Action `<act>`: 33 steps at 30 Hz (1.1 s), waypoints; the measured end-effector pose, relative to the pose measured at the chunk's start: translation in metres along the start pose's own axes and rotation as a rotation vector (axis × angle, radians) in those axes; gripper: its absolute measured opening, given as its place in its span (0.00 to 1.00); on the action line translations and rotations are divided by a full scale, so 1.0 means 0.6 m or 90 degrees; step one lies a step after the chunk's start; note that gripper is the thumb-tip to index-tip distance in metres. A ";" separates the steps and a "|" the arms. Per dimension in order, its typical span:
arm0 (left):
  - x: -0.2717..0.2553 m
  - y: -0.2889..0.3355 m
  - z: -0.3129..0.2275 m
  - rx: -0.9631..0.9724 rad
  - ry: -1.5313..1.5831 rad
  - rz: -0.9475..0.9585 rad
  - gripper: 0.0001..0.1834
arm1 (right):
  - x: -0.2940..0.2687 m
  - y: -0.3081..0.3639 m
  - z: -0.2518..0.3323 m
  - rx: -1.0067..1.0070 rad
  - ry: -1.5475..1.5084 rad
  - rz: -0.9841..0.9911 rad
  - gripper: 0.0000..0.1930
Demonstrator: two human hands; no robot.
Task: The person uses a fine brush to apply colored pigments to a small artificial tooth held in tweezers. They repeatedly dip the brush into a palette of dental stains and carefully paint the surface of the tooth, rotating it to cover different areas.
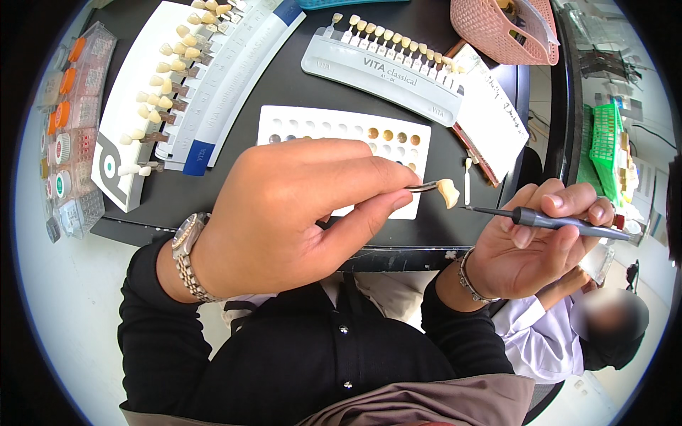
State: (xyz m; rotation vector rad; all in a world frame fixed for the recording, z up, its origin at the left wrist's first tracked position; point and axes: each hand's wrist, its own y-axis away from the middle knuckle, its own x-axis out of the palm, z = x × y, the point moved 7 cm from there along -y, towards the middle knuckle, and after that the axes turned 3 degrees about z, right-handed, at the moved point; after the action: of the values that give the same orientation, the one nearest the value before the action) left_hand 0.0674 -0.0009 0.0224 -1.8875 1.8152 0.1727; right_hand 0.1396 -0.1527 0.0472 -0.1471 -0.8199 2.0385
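One tooth point(447, 193) sat in tweezers point(424, 187) pinched by the left hand point(284, 206); the right hand point(526, 257) held a near-level brush point(543, 219), tip just beside it.

The black tabletop point(284, 89) carries a white welled mixing palette point(341, 112), a curved grey tooth-shade guide point(383, 79), a larger blue-ended shade guide point(227, 85), a loose shade tab point(467, 181) and a pink perforated basket point(490, 42).
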 end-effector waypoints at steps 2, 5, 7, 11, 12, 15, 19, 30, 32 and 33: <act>0.000 -0.001 -0.001 -0.001 -0.009 0.000 0.06 | -0.005 0.001 0.000 0.008 0.016 -0.039 0.15; -0.001 -0.001 -0.001 0.003 -0.015 -0.004 0.07 | -0.006 0.000 0.001 0.000 0.041 -0.048 0.16; -0.001 0.000 0.000 0.005 -0.018 -0.005 0.07 | -0.005 0.001 0.001 0.003 0.044 -0.046 0.16; -0.001 0.000 -0.001 0.010 -0.028 -0.005 0.07 | -0.003 0.001 -0.002 0.009 0.042 -0.053 0.16; -0.001 0.000 -0.001 0.009 -0.029 -0.004 0.07 | -0.004 0.002 -0.001 0.008 0.039 -0.056 0.16; -0.001 -0.001 -0.001 0.003 -0.032 0.004 0.07 | -0.006 0.001 0.000 0.007 0.035 -0.058 0.16; -0.001 -0.001 -0.001 0.004 -0.030 0.000 0.07 | -0.005 0.001 -0.001 0.007 0.038 -0.047 0.16; 0.001 0.000 0.001 -0.009 0.014 0.003 0.06 | -0.002 -0.001 -0.001 0.018 0.025 -0.025 0.14; 0.001 0.002 0.002 -0.016 0.022 0.005 0.06 | 0.006 -0.002 -0.003 0.021 0.008 0.031 0.09; 0.001 0.002 0.002 -0.019 0.027 0.006 0.06 | 0.006 -0.002 -0.002 0.022 0.007 0.028 0.09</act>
State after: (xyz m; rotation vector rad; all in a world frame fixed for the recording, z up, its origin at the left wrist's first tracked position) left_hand 0.0668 -0.0007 0.0208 -1.9171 1.8588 0.1655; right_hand 0.1386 -0.1486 0.0476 -0.1581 -0.7796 2.0906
